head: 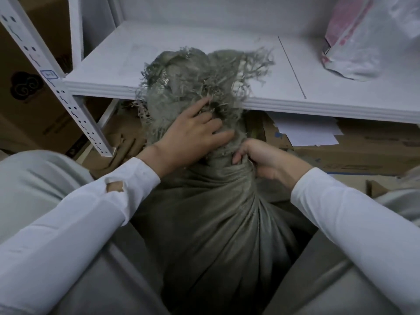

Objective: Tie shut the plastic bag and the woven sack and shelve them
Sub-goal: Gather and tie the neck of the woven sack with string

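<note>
So the white shelf [181, 92] is right in front of me, the woven sack [211, 223] stands between my knees below its edge, and the plastic bag [354, 42] sits up on the shelf's right. My right hand [263, 160] grips the sack's bunched neck, and my left hand [193, 137] presses straight fingers on the frayed top.

A storeroom: a white slotted metal shelf [181, 64] stands beyond the hands, with stacked cardboard boxes [363, 153] underneath.
</note>
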